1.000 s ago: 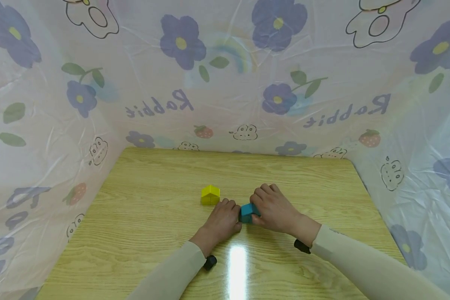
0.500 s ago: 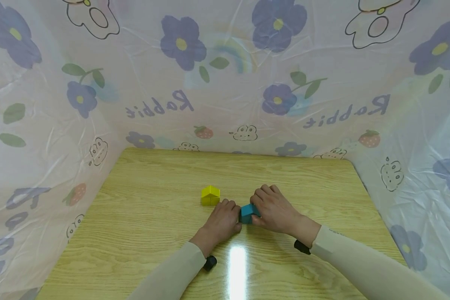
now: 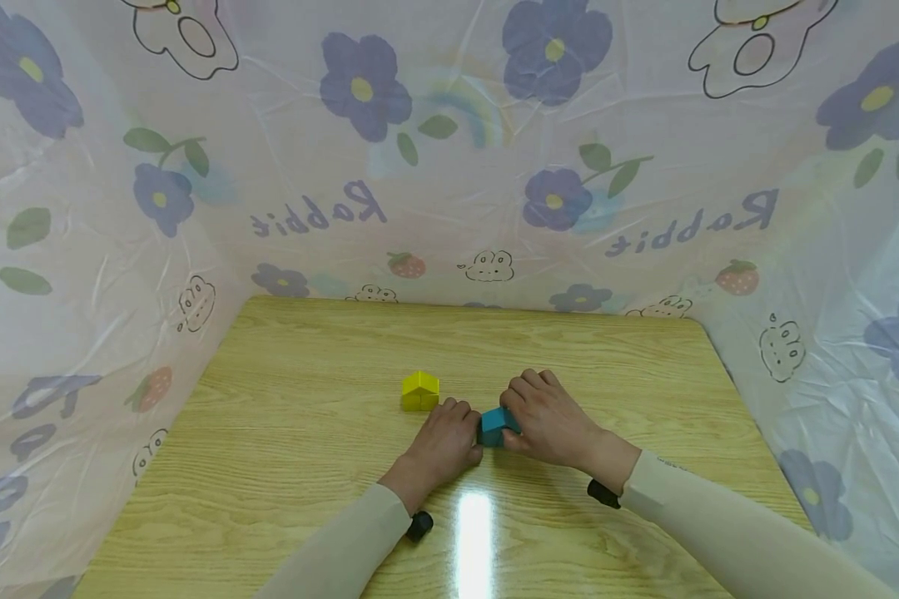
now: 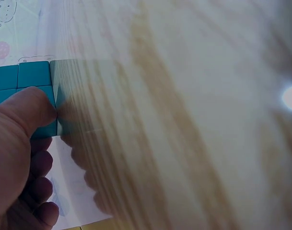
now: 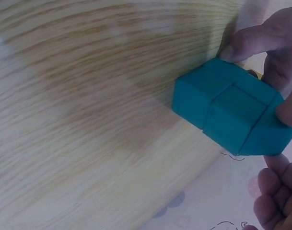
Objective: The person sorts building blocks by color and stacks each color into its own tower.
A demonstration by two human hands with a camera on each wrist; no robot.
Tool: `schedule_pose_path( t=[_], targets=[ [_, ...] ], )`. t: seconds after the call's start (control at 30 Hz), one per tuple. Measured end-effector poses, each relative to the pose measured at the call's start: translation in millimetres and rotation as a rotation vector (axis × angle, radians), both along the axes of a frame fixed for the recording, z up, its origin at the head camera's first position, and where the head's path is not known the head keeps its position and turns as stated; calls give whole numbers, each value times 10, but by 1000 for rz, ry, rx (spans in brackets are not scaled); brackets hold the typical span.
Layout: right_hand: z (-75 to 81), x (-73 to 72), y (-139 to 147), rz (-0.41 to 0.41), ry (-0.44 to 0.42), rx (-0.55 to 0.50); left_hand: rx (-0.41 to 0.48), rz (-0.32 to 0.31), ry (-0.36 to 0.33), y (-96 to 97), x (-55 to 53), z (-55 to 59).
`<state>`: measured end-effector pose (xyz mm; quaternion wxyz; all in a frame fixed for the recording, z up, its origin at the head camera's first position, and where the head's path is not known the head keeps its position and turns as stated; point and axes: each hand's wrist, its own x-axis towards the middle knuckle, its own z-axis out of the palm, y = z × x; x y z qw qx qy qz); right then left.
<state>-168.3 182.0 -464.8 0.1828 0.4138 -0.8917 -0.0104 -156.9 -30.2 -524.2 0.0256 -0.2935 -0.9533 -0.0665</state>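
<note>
Several teal toy blocks (image 3: 493,427) sit pressed together on the table between both hands. In the right wrist view, the teal blocks (image 5: 232,112) form a compact group with a slanted, roof-like end. My left hand (image 3: 445,437) holds their left side; in the left wrist view its thumb (image 4: 33,108) lies over the near faces, with the other fingers curled. My right hand (image 3: 550,420) grips the right side, its thumb (image 5: 288,112) against the slanted face. Its other fingertips are partly hidden behind the blocks.
A yellow house-shaped stack of blocks (image 3: 420,391) stands just beyond the left hand. The wooden table (image 3: 307,433) has a bright light reflection near its front. Printed cloth (image 3: 449,191) encloses the back and sides.
</note>
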Motion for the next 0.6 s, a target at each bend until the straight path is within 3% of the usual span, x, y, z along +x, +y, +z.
schedule_pose_path(
  t=[0.6],
  targets=[
    [-6, -7, -2, -15, -13, 1, 2, -4, 1, -31, -25, -6]
  ],
)
